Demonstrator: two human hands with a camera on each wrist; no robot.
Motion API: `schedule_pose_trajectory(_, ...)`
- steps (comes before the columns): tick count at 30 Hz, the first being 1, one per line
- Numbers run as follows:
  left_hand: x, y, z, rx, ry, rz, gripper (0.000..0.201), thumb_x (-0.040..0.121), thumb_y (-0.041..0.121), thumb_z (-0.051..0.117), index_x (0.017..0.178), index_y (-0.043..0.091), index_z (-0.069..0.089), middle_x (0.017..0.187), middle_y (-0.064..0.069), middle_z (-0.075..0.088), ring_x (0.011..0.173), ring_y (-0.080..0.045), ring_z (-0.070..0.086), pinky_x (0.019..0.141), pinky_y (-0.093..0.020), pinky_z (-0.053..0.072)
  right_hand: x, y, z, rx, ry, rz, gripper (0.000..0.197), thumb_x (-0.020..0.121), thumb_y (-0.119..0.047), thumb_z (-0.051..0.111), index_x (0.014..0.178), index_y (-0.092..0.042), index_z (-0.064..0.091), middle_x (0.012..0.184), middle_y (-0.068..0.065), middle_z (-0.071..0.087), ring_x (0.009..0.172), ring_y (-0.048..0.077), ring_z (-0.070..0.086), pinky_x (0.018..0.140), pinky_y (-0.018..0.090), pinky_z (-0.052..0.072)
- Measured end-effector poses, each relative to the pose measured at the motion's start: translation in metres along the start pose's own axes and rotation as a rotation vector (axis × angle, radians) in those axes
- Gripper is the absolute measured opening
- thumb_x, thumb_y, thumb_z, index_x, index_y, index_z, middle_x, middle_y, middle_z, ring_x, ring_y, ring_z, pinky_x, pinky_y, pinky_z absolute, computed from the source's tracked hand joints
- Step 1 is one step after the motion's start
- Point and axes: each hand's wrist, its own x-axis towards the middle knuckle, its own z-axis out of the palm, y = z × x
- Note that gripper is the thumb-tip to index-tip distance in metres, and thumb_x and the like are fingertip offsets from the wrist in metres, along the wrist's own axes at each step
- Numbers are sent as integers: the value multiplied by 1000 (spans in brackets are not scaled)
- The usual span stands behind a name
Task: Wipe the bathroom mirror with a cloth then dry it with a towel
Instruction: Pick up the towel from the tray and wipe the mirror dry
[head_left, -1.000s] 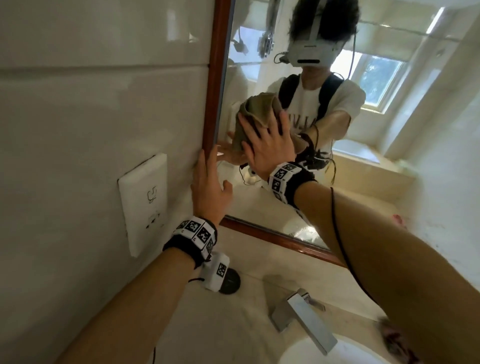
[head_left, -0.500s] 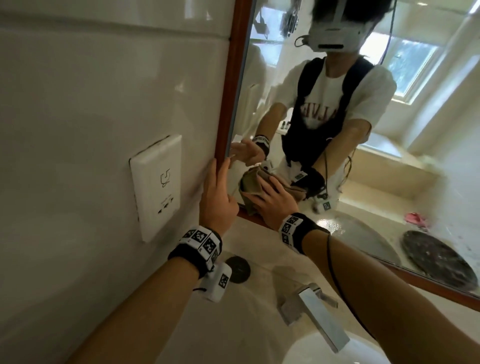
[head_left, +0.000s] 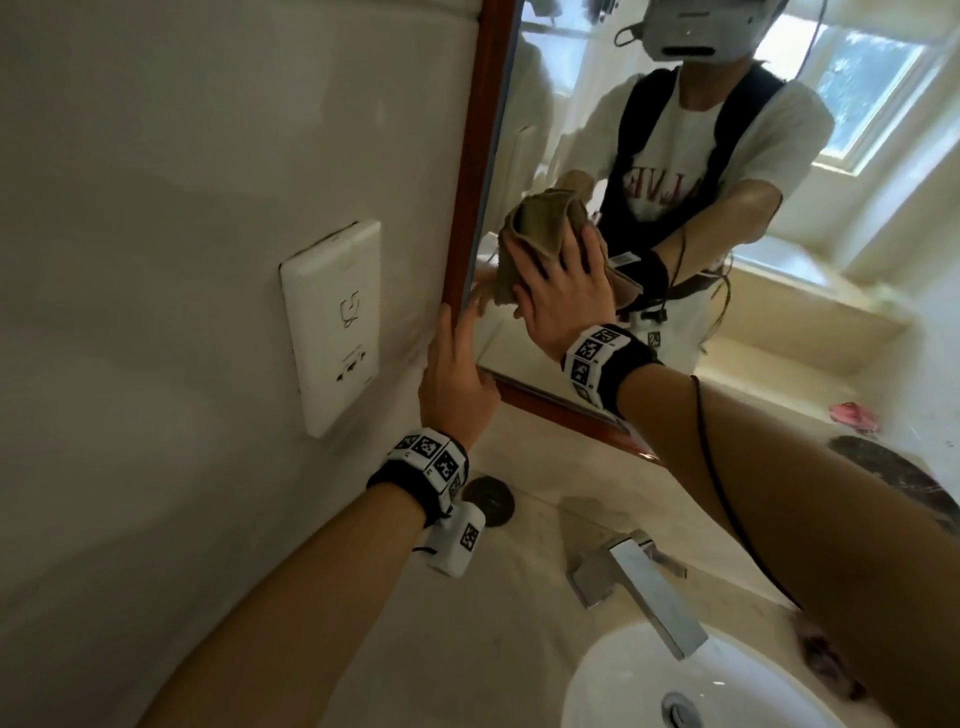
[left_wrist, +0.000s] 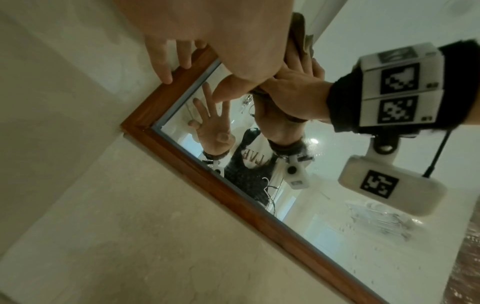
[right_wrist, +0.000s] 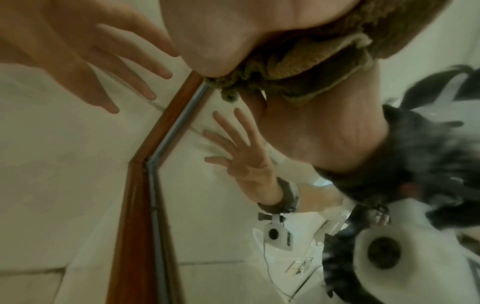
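The mirror (head_left: 566, 130) has a brown wooden frame (head_left: 475, 156). Near its lower left corner my right hand (head_left: 561, 291) presses an olive-tan cloth (head_left: 540, 228) flat against the glass with spread, straight fingers. The right wrist view shows the cloth (right_wrist: 298, 67) bunched under the palm. My left hand (head_left: 457, 374) lies flat and holds nothing, its fingertips on the frame's left side. Seen from the left wrist, the fingers (left_wrist: 166, 61) touch the frame (left_wrist: 182, 148) just above the corner. I see no towel.
A white socket plate (head_left: 332, 322) is on the wall left of the mirror. Below are a beige counter (head_left: 524, 597), a chrome faucet (head_left: 639, 582), a white basin (head_left: 623, 691) and a round dark disc (head_left: 488, 501).
My right hand slid the cloth down to the mirror's lower edge, then back up the glass. My left hand stayed at the frame.
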Motion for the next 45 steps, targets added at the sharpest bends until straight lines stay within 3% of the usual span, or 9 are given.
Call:
schedule_pose_trajectory(9, -9, -24, 1, 17, -43, -129, 80, 83, -4, 56, 154, 19, 25, 165, -4, 16, 150, -21, 18, 114, -42, 35, -21, -53, 41, -13, -96, -97, 61, 90, -41, 53, 148, -28, 35, 150, 1, 39, 143, 29, 22, 116, 45, -5)
schedule_pose_trajectory(14, -14, -27, 4, 6, -6, -126, 74, 80, -2, 55, 147, 20, 35, 157, -4, 33, 140, -22, 37, 97, -37, 47, -39, -65, 55, 14, -164, -107, 53, 95, -44, 43, 146, -29, 38, 148, 0, 42, 141, 28, 27, 116, 46, -1)
schedule_pose_trajectory(17, -14, -26, 3, -14, 13, -118, 71, 79, -2, 55, 144, 20, 37, 151, -3, 40, 134, -21, 45, 94, -37, 50, -61, -72, 65, 32, -247, -166, 54, 97, -46, 38, 148, -29, 32, 154, -2, 33, 144, 25, 21, 116, 44, -3)
schedule_pose_trajectory(23, -10, -29, -2, -18, 27, -106, 74, 79, -6, 53, 146, 18, 35, 154, -4, 36, 136, -21, 45, 96, -31, 46, -74, -78, 67, 48, -321, -160, 55, 98, -44, 31, 151, -32, 22, 159, -2, 20, 147, 23, 10, 117, 43, -7)
schedule_pose_trajectory(27, -9, -28, 0, 8, 10, -90, 71, 81, -5, 56, 145, 19, 35, 152, -3, 39, 132, -20, 48, 88, -24, 43, -76, -70, 66, 7, -344, -209, 56, 99, -42, 27, 153, -31, 15, 161, 1, 11, 148, 24, 3, 116, 42, -11)
schedule_pose_trajectory(29, -10, -26, 3, 16, 9, -69, 71, 82, -5, 56, 144, 20, 35, 150, -3, 41, 128, -21, 51, 85, -26, 47, -83, -62, 64, -17, -350, -221, 56, 99, -41, 27, 152, -31, 15, 161, 2, 9, 148, 24, 1, 116, 42, -13)
schedule_pose_trajectory(33, -10, -20, 6, 1, -18, -71, 73, 80, -5, 55, 145, 21, 33, 154, -2, 35, 134, -24, 47, 98, -44, 52, -110, -35, 60, -55, -376, -209, 56, 97, -40, 37, 150, -34, 21, 160, 1, 15, 147, 25, 6, 116, 42, -11)
schedule_pose_trajectory(38, -9, 0, 17, -12, 12, -19, 80, 81, -7, 60, 151, 15, 27, 162, -9, 22, 148, -25, 25, 116, -44, 35, -124, 13, 45, -75, -348, -174, 63, 91, -37, 51, 149, -30, 28, 156, 4, 27, 145, 27, 18, 116, 42, -6)
schedule_pose_trajectory(45, 5, 42, 37, 71, 16, 136, 89, 76, 4, 65, 152, 22, 22, 165, -10, 6, 150, -33, 10, 116, -57, 20, -98, 82, 1, -138, -102, 5, 55, 98, -46, 34, 151, -36, 21, 154, 6, 32, 142, 31, 18, 118, 46, 1)
